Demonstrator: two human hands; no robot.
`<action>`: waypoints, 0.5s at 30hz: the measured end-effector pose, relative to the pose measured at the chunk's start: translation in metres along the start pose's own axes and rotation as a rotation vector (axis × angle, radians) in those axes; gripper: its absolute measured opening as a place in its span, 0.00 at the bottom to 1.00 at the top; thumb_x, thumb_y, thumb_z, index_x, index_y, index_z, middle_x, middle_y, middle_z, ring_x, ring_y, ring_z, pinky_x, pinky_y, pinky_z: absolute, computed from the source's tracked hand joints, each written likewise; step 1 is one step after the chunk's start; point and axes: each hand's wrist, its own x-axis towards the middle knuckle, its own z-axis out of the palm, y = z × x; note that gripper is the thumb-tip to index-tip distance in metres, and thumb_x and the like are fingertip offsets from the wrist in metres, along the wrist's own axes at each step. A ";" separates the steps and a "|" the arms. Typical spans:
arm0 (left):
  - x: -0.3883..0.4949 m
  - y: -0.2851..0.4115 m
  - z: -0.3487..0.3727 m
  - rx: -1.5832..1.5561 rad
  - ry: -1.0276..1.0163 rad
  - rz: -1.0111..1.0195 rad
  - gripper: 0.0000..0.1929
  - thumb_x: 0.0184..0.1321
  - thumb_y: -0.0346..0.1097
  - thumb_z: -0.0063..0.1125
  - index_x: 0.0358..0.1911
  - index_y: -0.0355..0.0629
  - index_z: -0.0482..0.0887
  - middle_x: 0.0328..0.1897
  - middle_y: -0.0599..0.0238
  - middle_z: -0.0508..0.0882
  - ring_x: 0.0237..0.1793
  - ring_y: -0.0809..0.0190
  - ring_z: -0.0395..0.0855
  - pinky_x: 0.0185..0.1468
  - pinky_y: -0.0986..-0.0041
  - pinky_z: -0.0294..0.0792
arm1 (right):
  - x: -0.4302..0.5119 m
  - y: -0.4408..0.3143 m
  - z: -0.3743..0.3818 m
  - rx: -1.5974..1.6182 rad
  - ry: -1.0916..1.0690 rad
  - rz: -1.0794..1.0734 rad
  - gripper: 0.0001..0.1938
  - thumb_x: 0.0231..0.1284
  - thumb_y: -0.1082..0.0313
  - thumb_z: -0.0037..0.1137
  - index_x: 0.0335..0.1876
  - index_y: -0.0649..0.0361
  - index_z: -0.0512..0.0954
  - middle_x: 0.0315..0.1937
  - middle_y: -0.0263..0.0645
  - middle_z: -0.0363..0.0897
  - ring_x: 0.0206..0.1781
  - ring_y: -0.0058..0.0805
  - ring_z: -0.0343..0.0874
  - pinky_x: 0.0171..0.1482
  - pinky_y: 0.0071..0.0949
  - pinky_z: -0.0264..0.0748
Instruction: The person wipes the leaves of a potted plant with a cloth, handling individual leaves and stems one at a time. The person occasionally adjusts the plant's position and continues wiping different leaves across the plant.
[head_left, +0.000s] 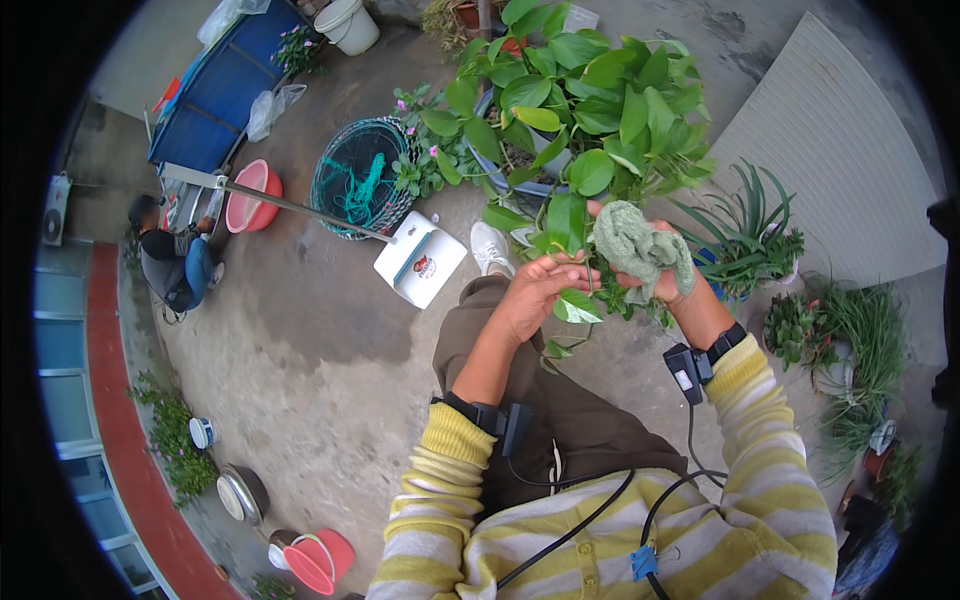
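A trailing green pothos (592, 97) fills the view's upper middle, growing from a blue-grey planter (491, 169). My left hand (544, 289) pinches a thin hanging vine below a broad leaf (566, 221). A smaller variegated leaf (577, 306) dangles just under those fingertips. Close by on the right, my right hand (667, 281) holds a crumpled, pale green cloth (641, 244). The cloth covers most of the palm and fingers, and one fingertip shows behind it near the leaf. Both hands are in front of the planter, above my knees.
A long-handled white dustpan (420, 259) stands left of my shoe (491, 247). Beyond it are a netted basket (360, 176) with teal cord and a pink basin (255, 195), where a person (176, 259) squats. Potted plants (739, 225) line the right, beside a corrugated sheet (832, 157).
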 end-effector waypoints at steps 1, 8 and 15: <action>-0.001 0.001 0.000 0.034 0.001 0.000 0.14 0.60 0.30 0.52 0.50 0.36 0.73 0.44 0.50 0.81 0.45 0.55 0.81 0.50 0.68 0.73 | -0.004 -0.001 0.000 -0.024 0.061 -0.015 0.34 0.55 0.60 0.46 0.69 0.56 0.52 0.44 0.41 0.76 0.29 0.30 0.76 0.22 0.25 0.67; -0.007 0.007 0.005 -0.129 -0.033 -0.103 0.19 0.59 0.29 0.54 0.54 0.37 0.69 0.43 0.50 0.81 0.45 0.55 0.81 0.48 0.66 0.74 | -0.051 0.008 -0.007 -0.024 0.429 -0.253 0.17 0.58 0.58 0.47 0.50 0.55 0.71 0.42 0.35 0.77 0.39 0.28 0.76 0.30 0.26 0.69; -0.012 0.009 0.004 -0.259 -0.087 -0.083 0.23 0.60 0.30 0.52 0.59 0.38 0.64 0.47 0.49 0.79 0.46 0.52 0.80 0.49 0.63 0.73 | -0.086 0.039 -0.024 -0.174 0.555 -0.141 0.17 0.57 0.62 0.49 0.51 0.58 0.72 0.45 0.36 0.77 0.45 0.28 0.76 0.40 0.28 0.73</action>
